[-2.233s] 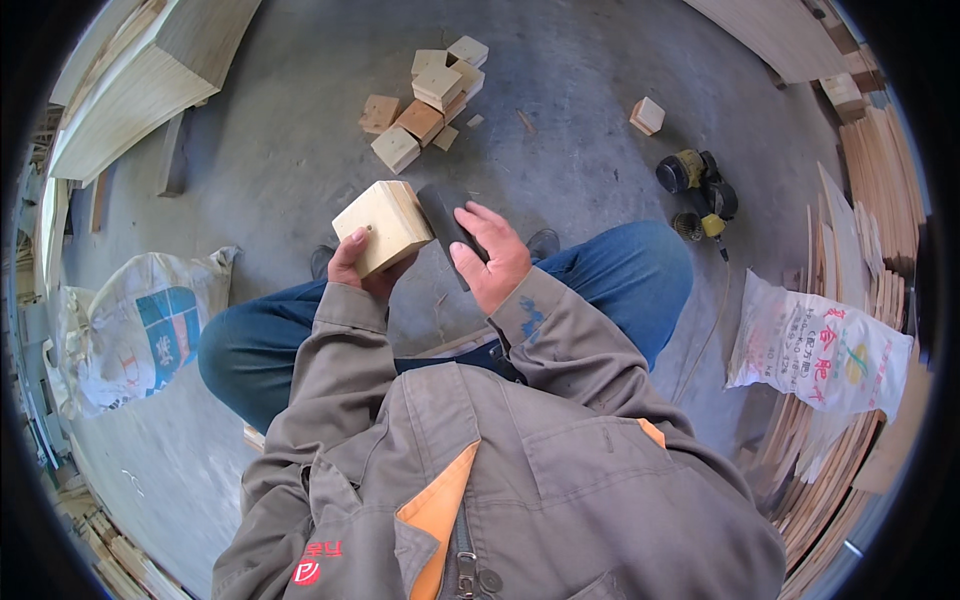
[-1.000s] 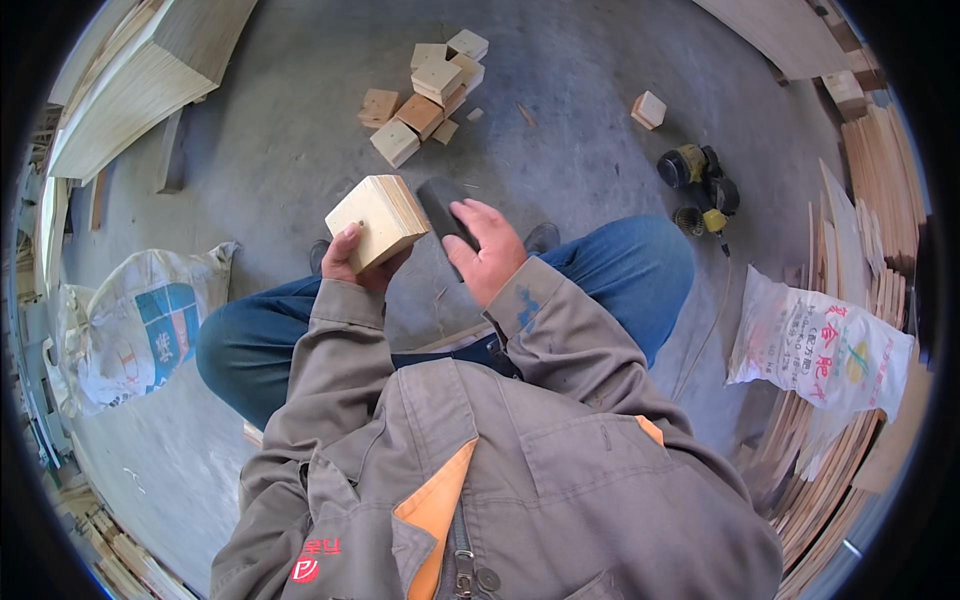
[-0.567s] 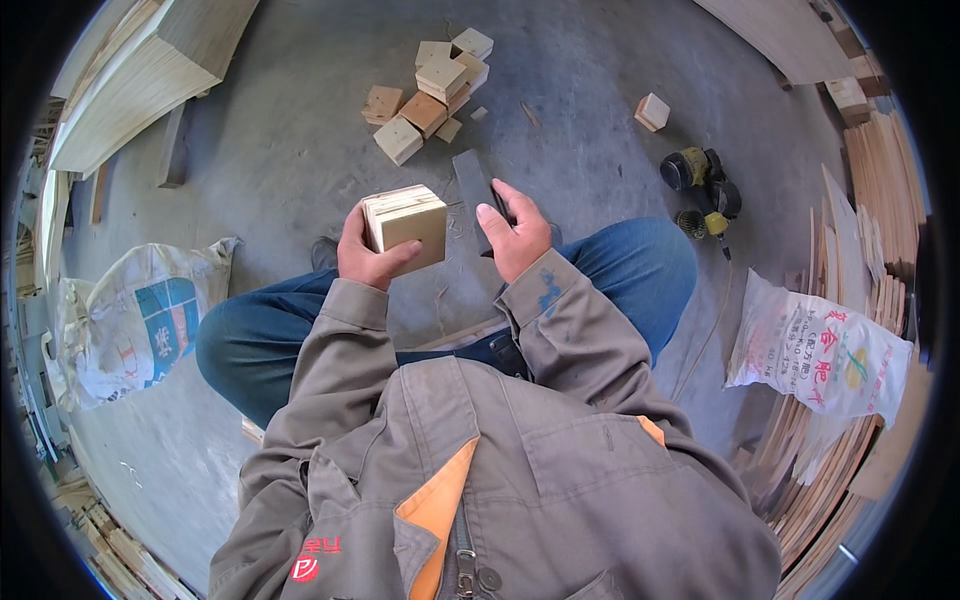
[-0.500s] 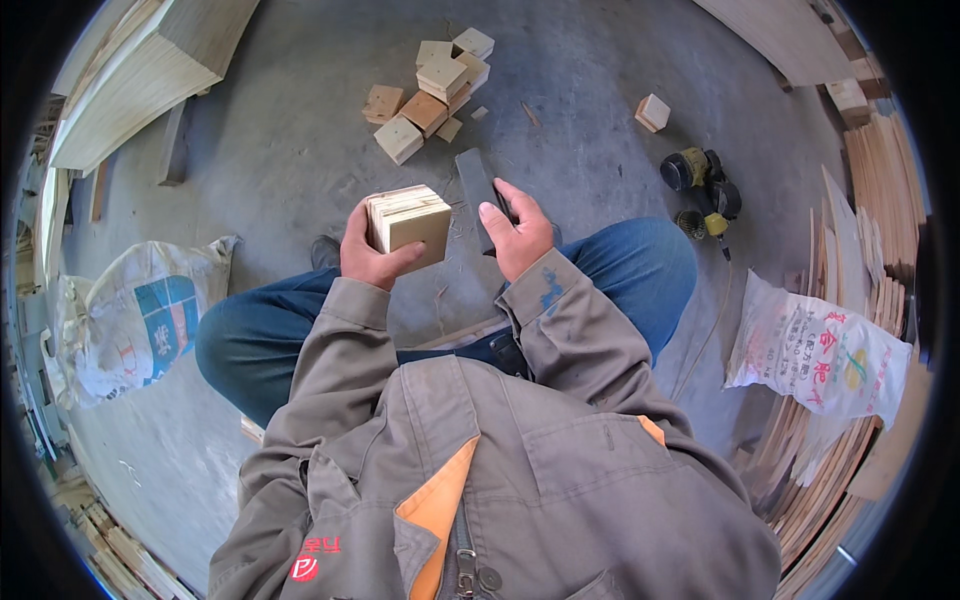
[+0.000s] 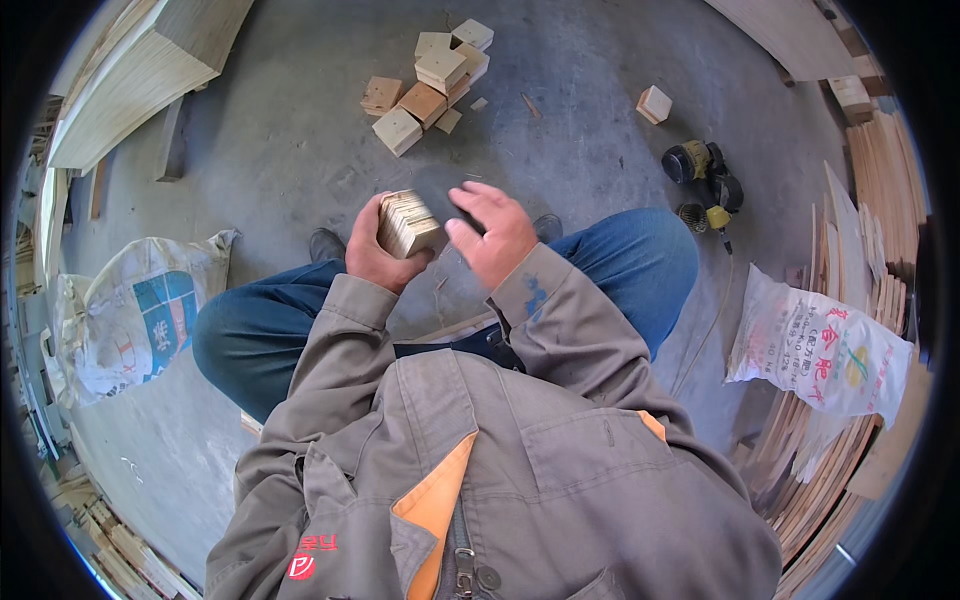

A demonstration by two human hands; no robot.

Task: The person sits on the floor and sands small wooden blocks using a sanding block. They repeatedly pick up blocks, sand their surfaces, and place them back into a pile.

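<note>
My left hand is closed around a plywood block, its layered edge turned up between thumb and fingers. Close to the block's right side, my right hand grips a hand sander, a flat dark grey plate with a black handle. Motion smears the sander, and my fingers cover part of it. I cannot tell whether its plate touches the block.
Several wooden blocks lie piled on the concrete floor ahead, and a single block sits to their right. A yellow-black power tool rests nearby with its cord. White sacks flank my knees; stacked boards stand far left.
The plywood block has tilted in my left hand, showing more of its layered edge. My right hand has brought the sander left and turned it toward the block.
</note>
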